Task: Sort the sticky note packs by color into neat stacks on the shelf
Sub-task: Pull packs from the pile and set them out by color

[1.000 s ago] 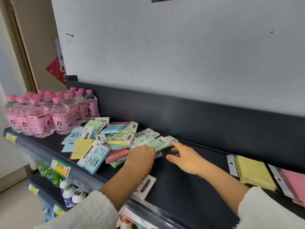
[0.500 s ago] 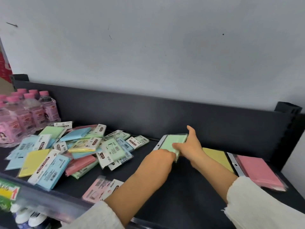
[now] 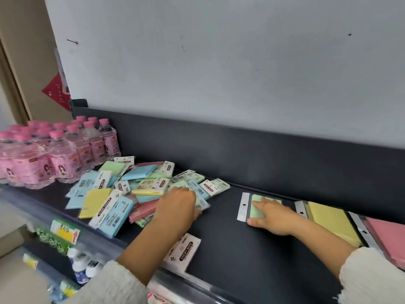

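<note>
A loose pile of sticky note packs (image 3: 122,194) in blue, green, yellow and pink lies at the shelf's left-middle. My left hand (image 3: 177,207) sits on the pile's right edge, fingers curled over a pale green pack (image 3: 202,201) and thumb under its edge. My right hand (image 3: 271,216) lies flat with straight fingers on a single green pack (image 3: 255,208) set on the bare shelf. Right of it sit a yellow stack (image 3: 328,218) and a pink stack (image 3: 388,235). One pink pack (image 3: 184,251) lies alone near the front edge.
Pink-capped water bottles (image 3: 43,154) crowd the shelf's left end. The dark shelf (image 3: 230,249) has a raised back panel and a front rail with price tags (image 3: 65,231). A lower shelf with small bottles shows below left.
My right hand carried the green pack right and laid it flat left of the yellow stack. My left hand went back to the pile's right edge. The camera swung back left.
</note>
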A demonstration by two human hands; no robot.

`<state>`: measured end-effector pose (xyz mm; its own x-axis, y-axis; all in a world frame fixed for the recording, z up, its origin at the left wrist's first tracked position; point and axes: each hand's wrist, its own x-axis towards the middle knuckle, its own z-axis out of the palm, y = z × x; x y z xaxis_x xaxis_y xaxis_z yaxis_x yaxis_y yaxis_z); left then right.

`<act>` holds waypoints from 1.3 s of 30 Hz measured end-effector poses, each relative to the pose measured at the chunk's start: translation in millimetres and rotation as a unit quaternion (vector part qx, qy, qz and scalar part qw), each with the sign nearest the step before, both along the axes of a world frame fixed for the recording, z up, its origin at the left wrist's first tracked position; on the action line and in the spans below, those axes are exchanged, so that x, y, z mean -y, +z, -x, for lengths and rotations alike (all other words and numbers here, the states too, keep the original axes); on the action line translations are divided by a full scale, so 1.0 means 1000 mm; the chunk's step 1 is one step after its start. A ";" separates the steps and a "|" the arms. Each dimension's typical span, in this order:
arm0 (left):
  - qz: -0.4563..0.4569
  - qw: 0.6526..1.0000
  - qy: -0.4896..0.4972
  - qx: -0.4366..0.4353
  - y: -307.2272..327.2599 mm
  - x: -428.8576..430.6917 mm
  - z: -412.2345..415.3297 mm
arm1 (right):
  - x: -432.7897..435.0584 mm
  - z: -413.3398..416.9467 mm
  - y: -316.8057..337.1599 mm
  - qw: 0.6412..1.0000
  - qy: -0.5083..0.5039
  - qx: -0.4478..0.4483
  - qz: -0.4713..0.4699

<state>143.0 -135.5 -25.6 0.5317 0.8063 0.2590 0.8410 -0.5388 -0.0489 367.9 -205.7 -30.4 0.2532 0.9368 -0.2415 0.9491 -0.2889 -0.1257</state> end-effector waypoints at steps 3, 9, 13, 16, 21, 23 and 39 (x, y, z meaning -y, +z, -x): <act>0.017 0.999 0.029 -0.032 -0.009 -0.008 0.013 | -0.006 0.012 0.005 0.997 0.014 -0.058 -0.044; 0.007 0.997 0.005 -0.076 -0.011 -0.018 0.021 | -0.014 0.045 0.011 0.985 0.071 -0.128 -0.089; -0.012 0.997 0.013 -0.073 -0.004 -0.018 0.020 | -0.008 0.051 0.015 0.978 0.081 -0.152 -0.113; -0.066 0.992 0.005 -0.106 -0.005 -0.017 0.019 | -0.002 0.047 0.017 0.975 0.072 -0.166 -0.132; -0.043 0.992 0.002 -0.120 -0.004 -0.018 0.008 | 0.006 0.039 0.017 0.970 0.058 -0.194 -0.133; -0.025 0.993 0.002 -0.119 -0.001 -0.020 0.004 | 0.010 0.038 0.017 0.968 0.057 -0.204 -0.135; -0.022 0.988 0.002 0.155 0.052 -0.001 -0.003 | 0.040 0.015 0.033 0.940 0.032 -0.247 -0.232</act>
<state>145.6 -135.0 26.7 0.4182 0.7928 0.4434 0.8218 -0.5382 0.1872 352.8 -245.9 3.0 0.1563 0.9799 0.1240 0.7555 -0.0378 -0.6541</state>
